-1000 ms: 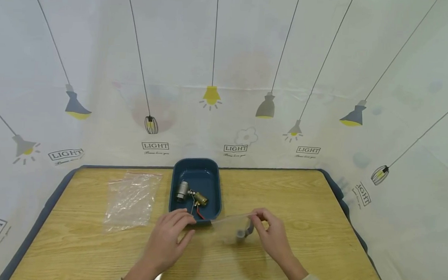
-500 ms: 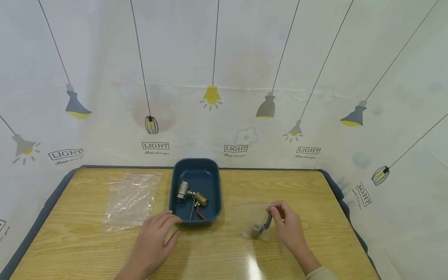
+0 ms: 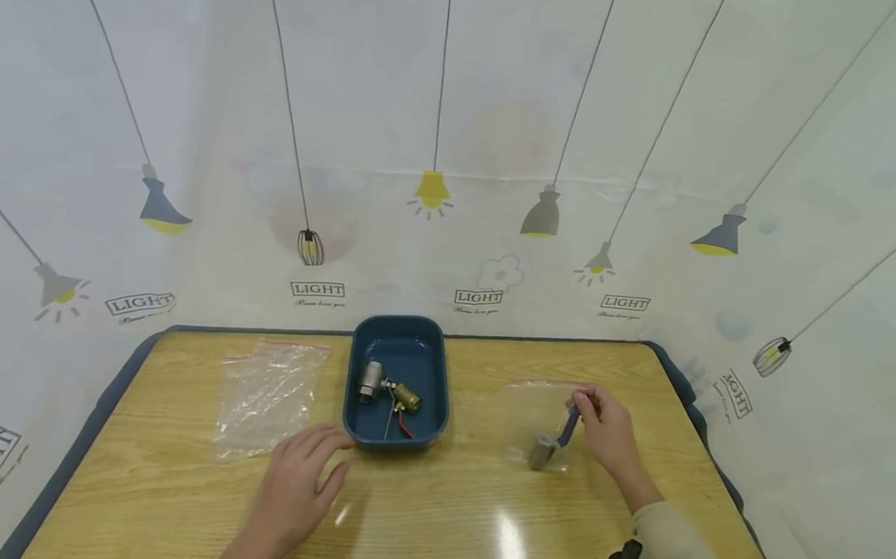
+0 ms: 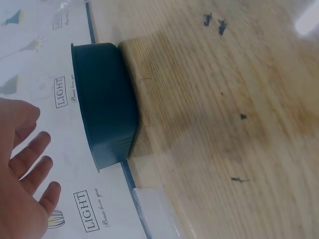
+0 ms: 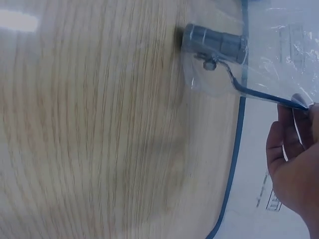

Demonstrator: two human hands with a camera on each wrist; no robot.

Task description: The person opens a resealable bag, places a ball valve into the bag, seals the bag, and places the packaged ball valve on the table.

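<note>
My right hand (image 3: pixel 612 433) pinches a clear zip bag (image 3: pixel 521 404) near its top right corner, at the end of the handle of a ball valve (image 3: pixel 541 452). This valve has a grey metal body and a long blue lever, and it lies inside the bag. In the right wrist view the plastic wraps round the valve's body (image 5: pixel 214 42), low over the table. My left hand (image 3: pixel 289 489) holds nothing, fingers loosely bent, in front of the dark blue tray (image 3: pixel 435 371). Inside the tray are a silver valve (image 3: pixel 370 381) and a brass one (image 3: pixel 408 397) with a red lever.
Left of the tray, several flat clear zip bags (image 3: pixel 270 401) lie overlapped on the wooden table (image 3: pixel 422 520). A white sheet printed with lamps (image 3: pixel 389 252) stands behind the table and along its sides.
My right hand has carried the bag with the valve to the right, away from the tray. The left hand has drawn back from the tray's front rim, down and left.
</note>
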